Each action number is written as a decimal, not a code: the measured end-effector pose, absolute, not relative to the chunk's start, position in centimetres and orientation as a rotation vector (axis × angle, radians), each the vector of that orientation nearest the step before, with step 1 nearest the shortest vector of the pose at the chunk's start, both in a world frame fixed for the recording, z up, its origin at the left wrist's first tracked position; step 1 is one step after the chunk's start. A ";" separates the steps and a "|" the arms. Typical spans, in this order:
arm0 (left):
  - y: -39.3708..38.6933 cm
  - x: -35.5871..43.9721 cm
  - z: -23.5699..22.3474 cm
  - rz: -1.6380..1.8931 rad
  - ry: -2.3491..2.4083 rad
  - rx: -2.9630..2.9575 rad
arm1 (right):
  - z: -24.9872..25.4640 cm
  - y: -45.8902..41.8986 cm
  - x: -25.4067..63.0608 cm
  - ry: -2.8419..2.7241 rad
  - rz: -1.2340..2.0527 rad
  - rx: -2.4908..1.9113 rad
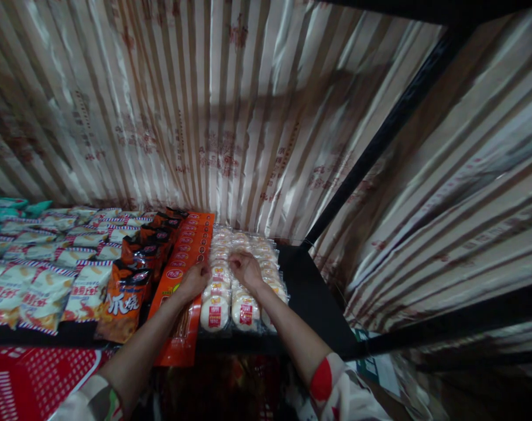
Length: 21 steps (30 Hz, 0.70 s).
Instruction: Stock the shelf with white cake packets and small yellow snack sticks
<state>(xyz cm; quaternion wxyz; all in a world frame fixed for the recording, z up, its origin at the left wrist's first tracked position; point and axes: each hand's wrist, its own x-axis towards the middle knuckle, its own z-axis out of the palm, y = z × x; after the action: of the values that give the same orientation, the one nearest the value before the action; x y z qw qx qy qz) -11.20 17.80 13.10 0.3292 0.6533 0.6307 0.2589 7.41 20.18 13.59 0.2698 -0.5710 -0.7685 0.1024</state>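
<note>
Rows of round white rice crackers (215, 313) in clear wrappers with red labels lie on the black shelf. My left hand (196, 282) is over the seam between them and the long orange snack packets (184, 257). Its fingers are curled together, and whatever they may hold is hidden. Across the middle rows of crackers reaches my right hand (246, 272), thumb and fingers drawn into a pinch. Anything in that pinch is too small or dim to make out. The two hands face each other, a short gap apart.
Left of the orange packets stand orange-and-black snack bags (124, 298), then white snack bags (41, 295) and green packets (17, 207). A red basket (64, 365) sits below the front edge. A black post (371, 146) rises at the right before pleated curtains (230, 105).
</note>
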 end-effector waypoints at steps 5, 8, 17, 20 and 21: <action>17.7 -10.8 12.9 0.702 1.657 1.707 | 13.4 20.2 7.6 -2.075 0.322 -1.496; 17.7 -10.8 12.9 0.699 1.672 1.686 | 13.0 20.1 7.7 -2.011 0.299 -1.461; 17.5 -10.6 12.7 0.700 1.717 1.682 | 13.7 18.2 8.0 -2.157 0.220 -1.295; 17.5 -10.5 12.5 0.717 1.727 1.669 | 14.0 17.5 8.0 -2.197 0.205 -1.341; 17.5 -10.5 12.5 0.721 1.732 1.664 | 14.1 17.4 8.0 -2.209 0.201 -1.351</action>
<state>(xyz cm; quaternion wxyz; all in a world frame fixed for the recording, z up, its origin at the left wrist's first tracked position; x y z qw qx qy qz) -10.45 17.48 12.46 0.3120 0.6304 0.6562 0.2731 8.02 17.36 14.10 0.2687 -0.5010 -0.8193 0.0747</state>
